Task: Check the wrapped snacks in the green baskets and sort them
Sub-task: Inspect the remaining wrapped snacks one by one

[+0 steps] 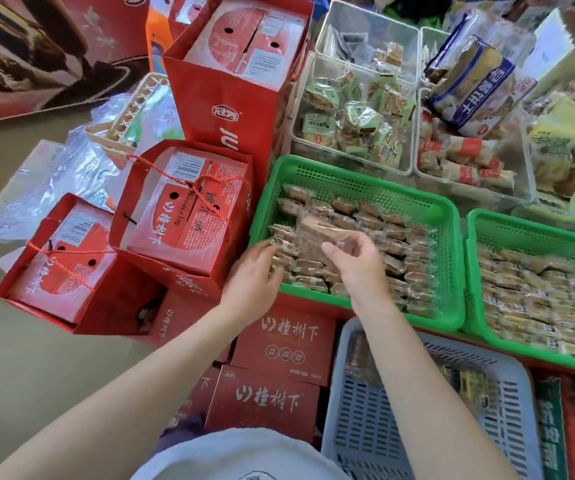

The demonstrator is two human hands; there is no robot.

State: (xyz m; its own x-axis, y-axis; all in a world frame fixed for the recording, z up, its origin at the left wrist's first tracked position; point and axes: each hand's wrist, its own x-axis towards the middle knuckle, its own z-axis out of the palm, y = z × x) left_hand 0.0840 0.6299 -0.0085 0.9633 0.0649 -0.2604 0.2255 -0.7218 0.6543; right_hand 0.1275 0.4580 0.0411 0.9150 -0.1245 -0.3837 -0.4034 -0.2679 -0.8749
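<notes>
Over the left green basket [449, 258] — my right hand [355, 261] pinches a wrapped snack [324, 232]; left hand [255, 275] touches the snacks [400, 251], fingers loose.

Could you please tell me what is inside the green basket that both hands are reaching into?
The green basket holds rows of clear-wrapped brown snacks. The right hand lifts one wrapped snack; the left hand touches others. Lower layers are covered.

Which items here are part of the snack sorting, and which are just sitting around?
In the job:
- left green basket of wrapped snacks
- right green basket
- left hand among the snacks
- right hand holding a snack pack

Lying about:
- red gift bags
- red boxes
- grey basket
- clear bins
</notes>
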